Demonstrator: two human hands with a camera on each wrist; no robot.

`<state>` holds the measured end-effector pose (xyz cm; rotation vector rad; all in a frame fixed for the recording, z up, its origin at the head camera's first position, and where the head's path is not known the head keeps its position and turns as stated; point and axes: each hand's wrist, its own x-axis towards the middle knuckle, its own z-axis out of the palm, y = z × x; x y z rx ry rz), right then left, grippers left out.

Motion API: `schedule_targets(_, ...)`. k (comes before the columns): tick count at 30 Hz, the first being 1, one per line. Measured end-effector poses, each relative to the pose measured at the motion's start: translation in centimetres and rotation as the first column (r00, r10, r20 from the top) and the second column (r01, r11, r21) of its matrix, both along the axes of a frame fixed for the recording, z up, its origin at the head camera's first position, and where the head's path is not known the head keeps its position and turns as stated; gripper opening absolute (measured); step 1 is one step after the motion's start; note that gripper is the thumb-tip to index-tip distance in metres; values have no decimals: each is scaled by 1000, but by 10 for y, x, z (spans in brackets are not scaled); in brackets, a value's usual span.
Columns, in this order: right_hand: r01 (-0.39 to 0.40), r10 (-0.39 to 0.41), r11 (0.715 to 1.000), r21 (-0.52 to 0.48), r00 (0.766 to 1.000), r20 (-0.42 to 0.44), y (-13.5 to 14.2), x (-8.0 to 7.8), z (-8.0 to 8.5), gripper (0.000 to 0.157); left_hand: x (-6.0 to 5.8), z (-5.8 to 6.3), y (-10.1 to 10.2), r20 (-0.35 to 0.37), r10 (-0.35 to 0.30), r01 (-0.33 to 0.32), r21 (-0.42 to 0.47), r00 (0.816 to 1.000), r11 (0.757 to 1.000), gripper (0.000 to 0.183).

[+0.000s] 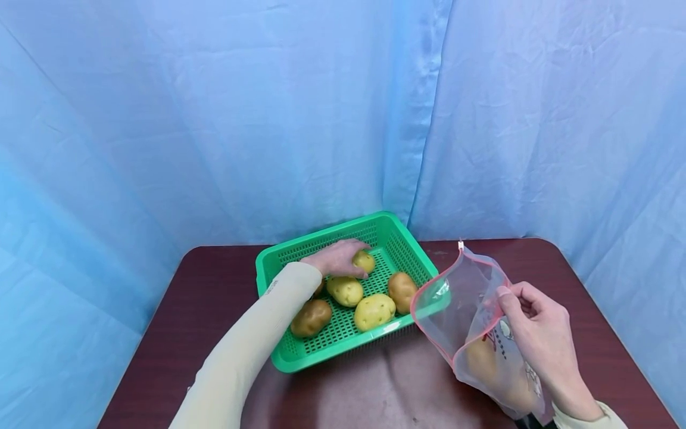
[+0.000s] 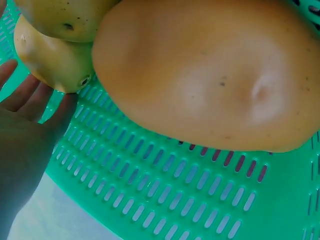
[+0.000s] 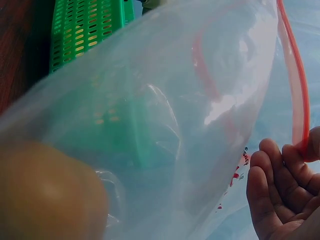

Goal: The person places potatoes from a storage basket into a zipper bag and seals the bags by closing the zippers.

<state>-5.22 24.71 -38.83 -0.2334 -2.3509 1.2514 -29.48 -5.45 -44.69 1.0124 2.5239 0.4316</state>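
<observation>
My left hand [image 1: 339, 258] reaches into a green basket [image 1: 300, 362], thumb and fingers around a small yellow potato [image 1: 364, 262]. In the left wrist view the fingertips touch this potato [image 2: 55, 65]. Two more yellow potatoes and several brown ones, such as one brown potato [image 1: 311, 318], lie on the basket floor. At the right, my right hand [image 1: 543, 333] pinches the red-edged rim of a clear zip bag [image 1: 445, 310] between thumb and forefinger. The bag's mouth gapes toward the basket. Brownish potatoes [image 1: 482, 360] show through its lower part; how many is unclear.
The basket and bag are over a dark red-brown table [image 1: 214, 298] with rounded far corners. Blue curtains [image 1: 268, 119] hang close behind and on both sides. A large brown potato [image 2: 210, 75] is right before the left wrist camera.
</observation>
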Motion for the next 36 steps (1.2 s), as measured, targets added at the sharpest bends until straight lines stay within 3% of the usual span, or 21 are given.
schedule_targets(10,7,-7,1000,4,1000,3,0,3,2,22,3,-1,2,-36,15,-17,-54,999,998,68)
schedule_targets(22,-6,6,1000,-4,1000,18,0,-1,0,21,4,2,0,-120,33,-38,-47,992,998,55)
schedule_targets(27,-9,9,1000,-1,1000,12,3,-4,0,22,6,15,3,-113,28,-24,41,993,999,55)
schedule_targets(36,7,-7,1000,-1,1000,2,6,-9,-2,22,14,46,19,-131,-40,59,150,991,987,56)
